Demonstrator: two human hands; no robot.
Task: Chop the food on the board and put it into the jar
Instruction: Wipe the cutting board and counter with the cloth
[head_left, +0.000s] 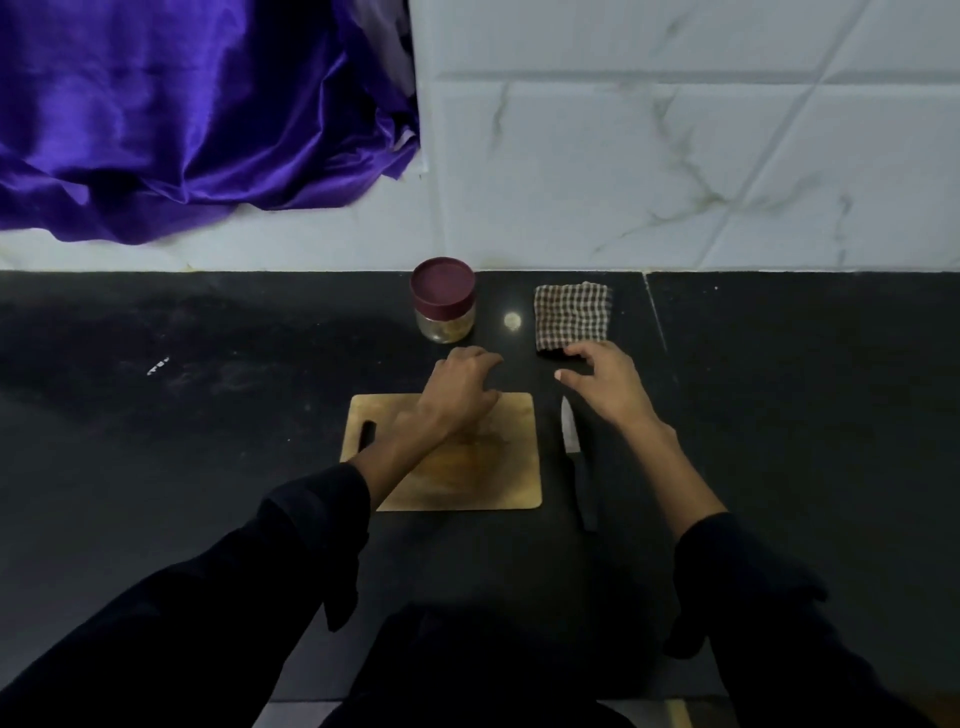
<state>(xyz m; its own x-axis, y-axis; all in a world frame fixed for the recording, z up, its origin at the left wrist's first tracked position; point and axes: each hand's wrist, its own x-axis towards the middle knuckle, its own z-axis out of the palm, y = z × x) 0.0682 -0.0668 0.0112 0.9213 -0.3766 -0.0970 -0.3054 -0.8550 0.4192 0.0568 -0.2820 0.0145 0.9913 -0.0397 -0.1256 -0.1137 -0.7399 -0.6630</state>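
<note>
A wooden chopping board (511, 467) lies on the black counter, stained, with no food visible on its bare part. My left hand (460, 392) hovers over the board's far edge, fingers loosely curled toward the jar and holding nothing. The clear jar (444, 309) with a maroon lid on stands just beyond, some yellowish content inside. My right hand (605, 382) is spread, fingertips at the near edge of a folded checked cloth (571, 314). A knife (576, 460) with a white blade and black handle lies to the right of the board, under my right wrist.
A white tiled wall (675, 156) rises behind the counter. Purple satin fabric (182, 119) hangs at the back left. A small bright light spot (512, 320) shows on the counter between jar and cloth. The counter's front edge lies at the bottom.
</note>
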